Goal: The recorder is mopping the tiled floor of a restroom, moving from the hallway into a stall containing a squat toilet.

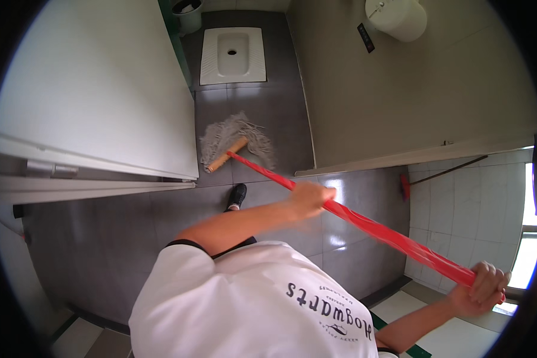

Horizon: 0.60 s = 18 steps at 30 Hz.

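Note:
A string mop lies across the view, its grey cotton strands (226,129) spread on the tiled floor in a toilet stall's doorway. Its wooden head bar (228,154) sits slanted on top of the strands. From the bar a red plastic-wrapped handle (385,235) rises towards the lower right. My left hand (311,200) grips this handle partway along and looks a little blurred. Around the handle's upper end, at the far right, my right hand (481,288) is closed. One black shoe (237,195) shows on the floor just below the mop head.
A white squat toilet (232,56) is set in the floor beyond the mop, with a bin (188,17) at its left. A stall door (103,89) stands left, a partition (411,98) with a white dispenser (398,20) right. A red broom (405,187) leans on the tiled wall.

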Motion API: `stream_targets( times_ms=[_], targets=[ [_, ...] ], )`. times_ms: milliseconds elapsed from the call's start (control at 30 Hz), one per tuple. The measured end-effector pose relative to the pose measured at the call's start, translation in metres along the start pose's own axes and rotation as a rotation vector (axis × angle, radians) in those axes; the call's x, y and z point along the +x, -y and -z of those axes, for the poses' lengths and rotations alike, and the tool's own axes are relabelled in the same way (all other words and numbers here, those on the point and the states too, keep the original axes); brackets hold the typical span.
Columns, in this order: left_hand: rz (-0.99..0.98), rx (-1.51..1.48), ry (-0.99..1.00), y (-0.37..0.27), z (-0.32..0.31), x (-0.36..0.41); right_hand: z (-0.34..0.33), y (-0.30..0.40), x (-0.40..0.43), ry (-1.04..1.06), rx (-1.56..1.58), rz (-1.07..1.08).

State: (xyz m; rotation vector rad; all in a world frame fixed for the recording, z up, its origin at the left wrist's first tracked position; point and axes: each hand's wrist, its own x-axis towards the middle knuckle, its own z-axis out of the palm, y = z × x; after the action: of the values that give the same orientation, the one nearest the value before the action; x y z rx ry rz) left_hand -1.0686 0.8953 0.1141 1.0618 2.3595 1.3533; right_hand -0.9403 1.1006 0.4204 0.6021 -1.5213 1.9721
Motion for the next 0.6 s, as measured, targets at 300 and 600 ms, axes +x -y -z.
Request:
stream_targets(
  times_ms=[300,600],
  targets=[
    [0.178,0.295,-0.293,0.166,0.11,0.048,-0.107,-0.183,-0.016,-0.081,-0.462,0.024],
    [-0.17,0.024,-0.551,0.135,0.134,0.144,-0.094,-0.149,0.008,-0.365,-0.453,0.045]
  ],
)
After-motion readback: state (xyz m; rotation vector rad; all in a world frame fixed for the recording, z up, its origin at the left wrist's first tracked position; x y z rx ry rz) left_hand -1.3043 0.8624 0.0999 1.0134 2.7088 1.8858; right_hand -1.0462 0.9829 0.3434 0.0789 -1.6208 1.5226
